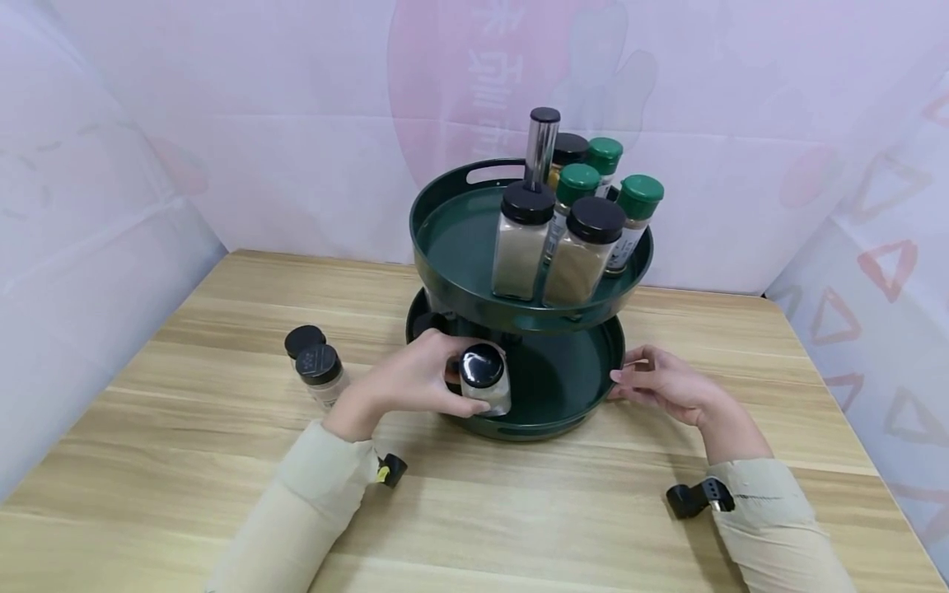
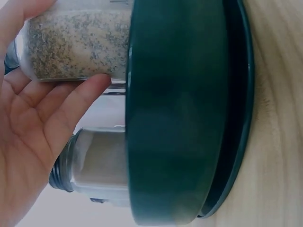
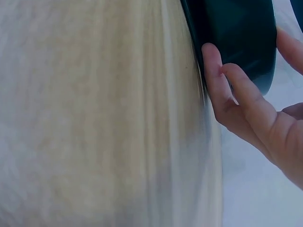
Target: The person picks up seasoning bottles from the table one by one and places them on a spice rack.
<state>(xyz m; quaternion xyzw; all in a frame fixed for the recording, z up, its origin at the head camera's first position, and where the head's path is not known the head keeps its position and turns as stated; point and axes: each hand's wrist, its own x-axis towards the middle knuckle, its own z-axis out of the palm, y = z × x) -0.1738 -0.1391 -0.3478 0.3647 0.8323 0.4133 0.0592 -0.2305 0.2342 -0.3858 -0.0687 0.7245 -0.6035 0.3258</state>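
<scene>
My left hand [image 1: 426, 375] grips a square clear jar [image 1: 485, 391] with a shiny black lid, thumb at its front side. Speckled seasoning fills this jar in the left wrist view. Its lower end is inside the front rim of the lower tray [image 1: 563, 387] of a dark green two-tier rack; whether it touches the tray floor is hidden. Another jar [image 2: 99, 158] with pale contents stands in that tray, mostly covered by my left hand in the head view. At the lower tray's right side, my right hand [image 1: 667, 383] holds the wall, thumb at the rim and fingertips [image 3: 212, 52] lower down.
The upper tray [image 1: 452, 222] carries several spice jars [image 1: 519, 247] with black or green lids and a tall silver grinder [image 1: 543, 148]. Two black-lidded shakers [image 1: 320, 366] stand on the wooden table [image 1: 185, 395] left of the rack. Cloth walls surround the table's back and sides.
</scene>
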